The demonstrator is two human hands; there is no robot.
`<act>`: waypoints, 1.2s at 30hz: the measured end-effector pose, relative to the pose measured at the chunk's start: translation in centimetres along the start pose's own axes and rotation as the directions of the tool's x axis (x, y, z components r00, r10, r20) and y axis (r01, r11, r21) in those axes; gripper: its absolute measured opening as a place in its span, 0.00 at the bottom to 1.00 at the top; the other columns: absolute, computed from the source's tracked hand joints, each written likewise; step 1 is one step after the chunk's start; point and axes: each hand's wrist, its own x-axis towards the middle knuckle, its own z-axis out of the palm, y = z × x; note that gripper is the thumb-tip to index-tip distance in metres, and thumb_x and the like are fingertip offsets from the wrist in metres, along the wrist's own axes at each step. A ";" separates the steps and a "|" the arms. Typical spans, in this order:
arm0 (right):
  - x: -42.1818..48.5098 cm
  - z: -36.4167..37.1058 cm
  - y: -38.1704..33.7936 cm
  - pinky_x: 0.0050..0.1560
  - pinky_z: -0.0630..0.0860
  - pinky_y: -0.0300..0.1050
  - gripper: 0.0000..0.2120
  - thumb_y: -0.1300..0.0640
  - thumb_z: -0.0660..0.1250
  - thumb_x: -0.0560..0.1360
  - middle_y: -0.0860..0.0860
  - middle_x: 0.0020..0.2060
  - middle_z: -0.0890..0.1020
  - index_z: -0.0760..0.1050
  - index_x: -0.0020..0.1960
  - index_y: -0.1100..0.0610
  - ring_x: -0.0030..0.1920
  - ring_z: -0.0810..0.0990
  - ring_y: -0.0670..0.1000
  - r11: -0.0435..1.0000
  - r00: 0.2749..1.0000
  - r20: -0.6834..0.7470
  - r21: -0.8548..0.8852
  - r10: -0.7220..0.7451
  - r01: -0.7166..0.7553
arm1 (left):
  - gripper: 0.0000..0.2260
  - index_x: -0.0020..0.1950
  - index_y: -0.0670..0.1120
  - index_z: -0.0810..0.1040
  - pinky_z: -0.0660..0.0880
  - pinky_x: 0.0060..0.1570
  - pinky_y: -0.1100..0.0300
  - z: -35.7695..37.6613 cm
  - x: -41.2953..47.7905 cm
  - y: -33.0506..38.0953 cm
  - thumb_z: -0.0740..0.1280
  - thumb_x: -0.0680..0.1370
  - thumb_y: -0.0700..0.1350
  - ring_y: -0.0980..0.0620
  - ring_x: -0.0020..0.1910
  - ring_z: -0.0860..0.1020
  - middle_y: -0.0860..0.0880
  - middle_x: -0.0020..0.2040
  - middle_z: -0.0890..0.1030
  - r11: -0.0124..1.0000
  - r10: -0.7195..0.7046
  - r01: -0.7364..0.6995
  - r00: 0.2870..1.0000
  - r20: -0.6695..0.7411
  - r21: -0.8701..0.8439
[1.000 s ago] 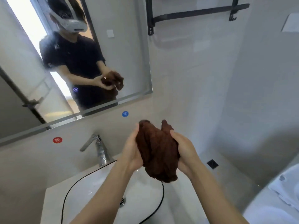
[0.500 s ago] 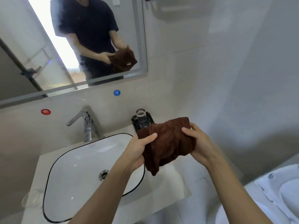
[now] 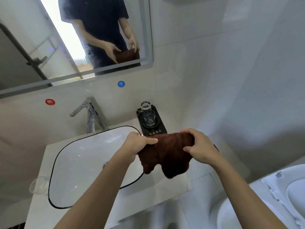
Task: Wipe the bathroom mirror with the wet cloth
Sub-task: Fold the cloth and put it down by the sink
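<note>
Hanging in folds between both hands, the dark brown terry cloth point(image 3: 165, 154) sits in mid-air above the right end of the white oval basin with a thin black rim point(image 3: 54, 164), well below the glass it is meant for. Its top edge is stretched roughly level, which looks like a way of spreading or refolding it into a flat pad before wiping. The left hand point(image 3: 137, 143) is closed on the cloth's left corner, thumb lying over the top edge. The right hand point(image 3: 198, 146) is closed on the right corner, fingers curled over the bunched fabric and thumb tucked beneath. Both forearms reach forward from below, wrists fairly straight, hands level with each other.

Just behind the cloth stands a black tray holding two clear glass tumblers point(image 3: 151, 123). A chrome lever tap point(image 3: 90, 116) rises at the basin's back. Above, the frameless wall mirror with a frosted border point(image 3: 41, 47) shows no contact with the cloth, so the wiping seems not yet begun.
</note>
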 end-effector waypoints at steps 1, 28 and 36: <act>0.0 0.2 0.2 0.54 0.71 0.38 0.21 0.63 0.75 0.73 0.48 0.58 0.80 0.78 0.64 0.50 0.58 0.78 0.50 0.999 0.999 -0.050 -0.052 -0.004 0.002 | 0.39 0.74 0.41 0.64 0.76 0.37 0.59 0.5 -0.1 -0.3 0.81 0.69 0.39 0.52 0.45 0.79 0.49 0.49 0.78 0.999 0.029 -0.029 1.000 0.007 -0.015; 6.8 3.6 8.7 0.43 0.81 0.48 0.14 0.49 0.70 0.79 0.57 0.49 0.84 0.80 0.55 0.60 0.49 0.83 0.54 0.944 0.897 0.370 0.123 0.243 -0.306 | 0.09 0.52 0.41 0.84 0.82 0.57 0.47 3.2 5.6 -9.1 0.72 0.79 0.47 0.45 0.48 0.85 0.40 0.50 0.86 0.924 -0.103 0.007 0.968 0.230 0.383; 11.0 9.2 10.7 0.68 0.72 0.52 0.31 0.49 0.72 0.78 0.56 0.69 0.73 0.65 0.76 0.59 0.70 0.73 0.59 0.953 0.941 0.193 0.066 0.279 -0.296 | 0.23 0.75 0.44 0.66 0.70 0.69 0.51 5.5 8.1 -9.9 0.66 0.81 0.43 0.44 0.72 0.69 0.43 0.73 0.71 0.736 0.150 -0.172 0.985 0.090 0.655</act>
